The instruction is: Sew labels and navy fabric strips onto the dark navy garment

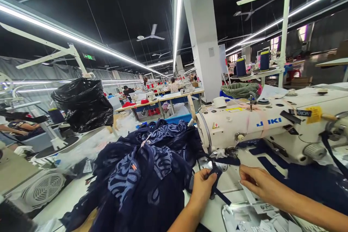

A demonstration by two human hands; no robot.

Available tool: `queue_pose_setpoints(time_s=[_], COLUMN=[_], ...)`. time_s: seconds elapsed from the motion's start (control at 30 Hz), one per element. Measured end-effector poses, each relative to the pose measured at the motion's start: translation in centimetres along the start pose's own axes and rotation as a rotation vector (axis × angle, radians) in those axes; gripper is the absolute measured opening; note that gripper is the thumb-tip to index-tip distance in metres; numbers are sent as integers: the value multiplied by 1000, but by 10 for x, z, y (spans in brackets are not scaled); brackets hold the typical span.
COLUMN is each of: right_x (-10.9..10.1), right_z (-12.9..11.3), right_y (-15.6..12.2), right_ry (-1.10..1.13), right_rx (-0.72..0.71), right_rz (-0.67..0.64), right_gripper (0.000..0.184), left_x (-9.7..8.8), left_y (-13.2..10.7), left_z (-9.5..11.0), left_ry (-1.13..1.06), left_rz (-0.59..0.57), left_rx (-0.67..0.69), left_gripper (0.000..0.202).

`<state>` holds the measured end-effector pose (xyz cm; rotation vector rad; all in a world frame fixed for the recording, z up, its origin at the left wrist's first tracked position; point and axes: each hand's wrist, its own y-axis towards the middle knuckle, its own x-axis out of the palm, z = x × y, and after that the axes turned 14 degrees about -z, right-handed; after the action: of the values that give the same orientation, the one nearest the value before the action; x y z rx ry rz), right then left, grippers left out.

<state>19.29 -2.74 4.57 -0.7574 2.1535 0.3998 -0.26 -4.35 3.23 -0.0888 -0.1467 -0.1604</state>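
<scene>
- Near the sewing end of the big white sewing machine (236,125), your left hand (202,186) is pinching a small dark cloth piece (216,174). Your thumb and finger are closing on it.
- Just to the right, your right hand (255,181) is curling its fingers, about half closed. Its fingertips are meeting the end of a thin dark strip (227,160), but I cannot tell if you are holding it.
- Below your left hand, a narrow dark band (223,196) is poking out toward the near right.
- On the left, a big heap of dark blue clothes (163,199) with pale swirly shapes is spreading over the table.
- At the near right, a shiny tray (226,215) is holding lots of little white labels (274,222).
- Farther right, more dark cloth (312,181) is lying flat beside the machine.
- Far left, a black plastic bag (81,105) is hanging on a stand.
- Far right, two dark spools (264,61) with yellow tops are standing up.
</scene>
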Motion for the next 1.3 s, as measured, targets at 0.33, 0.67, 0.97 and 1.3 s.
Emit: queue_pose_setpoints(time_s=[0.33, 0.67, 0.97, 1.3], right_x=[6, 23, 16, 14], right_z=[-22, -49, -46, -32], right_y=[10, 34, 38, 47], right_ry=[476, 713, 432, 716], right_rx=[-102, -178, -267, -53], right_rz=[59, 188, 316, 214], right_gripper=[21, 35, 31, 16], left_x=[-3, -12, -14, -12], left_y=[3, 19, 15, 15], left_z=[2, -5, 0, -5], left_ry=[-6, -39, -27, -56], left_rz=[-15, -38, -59, 25], left_rx=[-5, -10, 54, 10], left_gripper=[43, 53, 43, 44])
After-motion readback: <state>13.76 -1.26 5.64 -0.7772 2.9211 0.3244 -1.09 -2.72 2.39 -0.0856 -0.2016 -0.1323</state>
